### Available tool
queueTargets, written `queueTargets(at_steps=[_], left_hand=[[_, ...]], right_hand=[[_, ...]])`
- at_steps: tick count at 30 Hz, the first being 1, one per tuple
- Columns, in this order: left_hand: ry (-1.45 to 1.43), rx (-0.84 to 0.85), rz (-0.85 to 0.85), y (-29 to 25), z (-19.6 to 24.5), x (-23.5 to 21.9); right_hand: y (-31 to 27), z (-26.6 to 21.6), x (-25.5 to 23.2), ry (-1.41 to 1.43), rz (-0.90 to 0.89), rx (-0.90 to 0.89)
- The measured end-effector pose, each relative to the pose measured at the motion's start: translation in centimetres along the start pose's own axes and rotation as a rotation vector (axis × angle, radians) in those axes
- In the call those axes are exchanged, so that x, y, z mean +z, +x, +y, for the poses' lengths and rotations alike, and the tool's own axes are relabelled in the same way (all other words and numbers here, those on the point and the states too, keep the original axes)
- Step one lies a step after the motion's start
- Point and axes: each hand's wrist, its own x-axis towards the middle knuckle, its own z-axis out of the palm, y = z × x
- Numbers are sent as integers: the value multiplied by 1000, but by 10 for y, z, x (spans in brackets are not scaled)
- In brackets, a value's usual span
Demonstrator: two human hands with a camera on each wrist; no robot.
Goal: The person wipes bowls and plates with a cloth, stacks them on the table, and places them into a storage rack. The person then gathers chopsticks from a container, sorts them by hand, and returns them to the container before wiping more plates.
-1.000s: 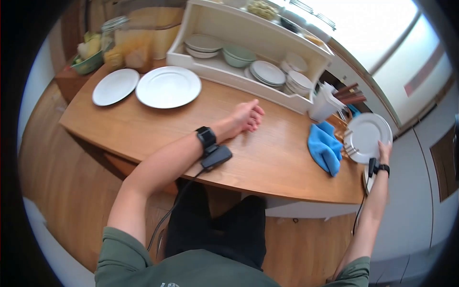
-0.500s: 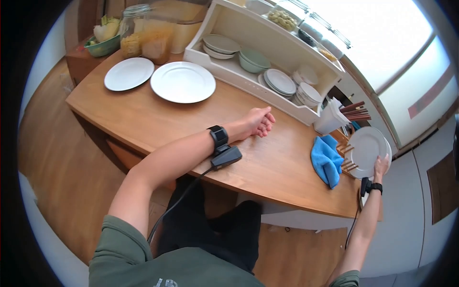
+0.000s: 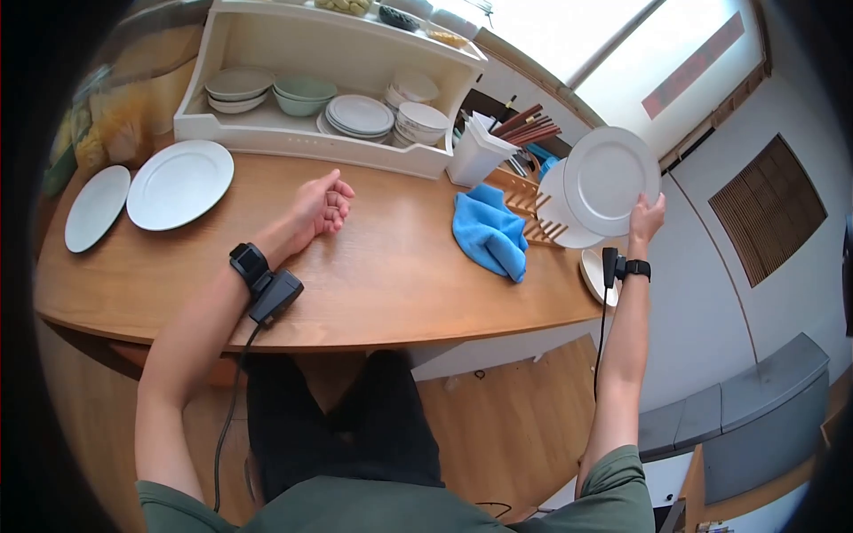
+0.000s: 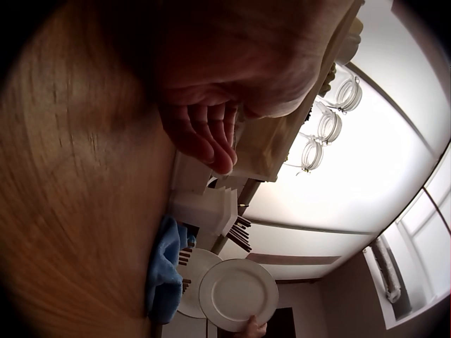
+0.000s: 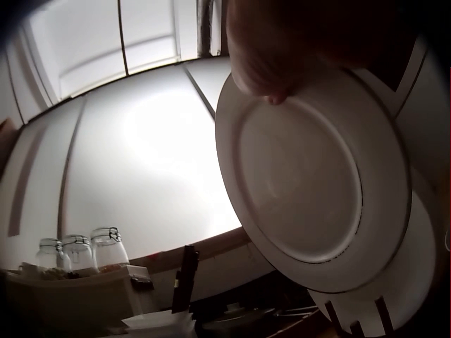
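Across the middle of the frame, your wooden counter (image 3: 400, 284) runs toward a pegged rack (image 3: 515, 188) at right. Above the rack, in the upper right, you hold a round white plate (image 3: 613, 182), overlapping in view a second plate (image 3: 560, 191) behind the pegs. The held plate tilts nearly upright, its broad side turned toward you; being round, it has no long axis. It looks like glazed ceramic: stiff, probably weighty for a one-sided hold, slick if wet, and liable to chip. Your right grip (image 3: 647, 218) pinches the lower right rim, thumb on the near side, fingers mostly hidden; the opposite rim offers a second hold. Your left grip (image 3: 320, 209), left of center, curls loosely around nothing.
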Motion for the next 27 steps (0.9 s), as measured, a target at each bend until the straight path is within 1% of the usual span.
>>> queueTargets(at_steps=[1,2,4,5,7,8,10,11,13,14,16,18,19,20,21,23,25,27], left_hand=[[-4,-8,-3,1,-1,0],[-4,-8,-5,1,-1,-1],[5,0,-14,2,0,-2],[6,-2,-17,1,0,-2],[5,5,-24,0,1,-1],[6,6,-23,-1,1,-1],[30,0,-42,-1,2,-3],[33,3,-43,-1,4,-3],[46,-26,-60,0,3,-3],[48,-26,-61,-1,3,-2],[43,-5,-66,-3,5,-2],[23,14,-51,-7,7,2],[-1,31,-44,-9,9,3],[1,37,-35,-11,11,1],[6,33,-41,-12,13,0],[13,33,-39,-10,12,1],[-127,254,48,-7,7,6],[-105,250,74,-6,7,-9]], right_hand=[[3,1,-4,29,55,5],[6,0,-7,24,49,7],[12,-2,-16,-25,93,91],[13,-4,-21,-28,94,93],[14,-12,-29,277,24,174],[13,-21,-35,279,24,174],[7,-43,-41,632,-17,159],[6,-50,-40,634,-13,160],[4,-67,-36,786,-145,159],[-1,-79,-34,786,-143,161],[-18,-106,-26,1011,-392,144],[-44,-123,-2,1094,-553,244],[-61,-144,2,1072,-625,366],[-79,-160,10,1112,-726,368],[-97,-173,18,1129,-840,482],[-132,-187,42,1210,-989,522],[-162,-202,54,1225,-1139,610],[-183,-211,59,1294,-1270,690]])
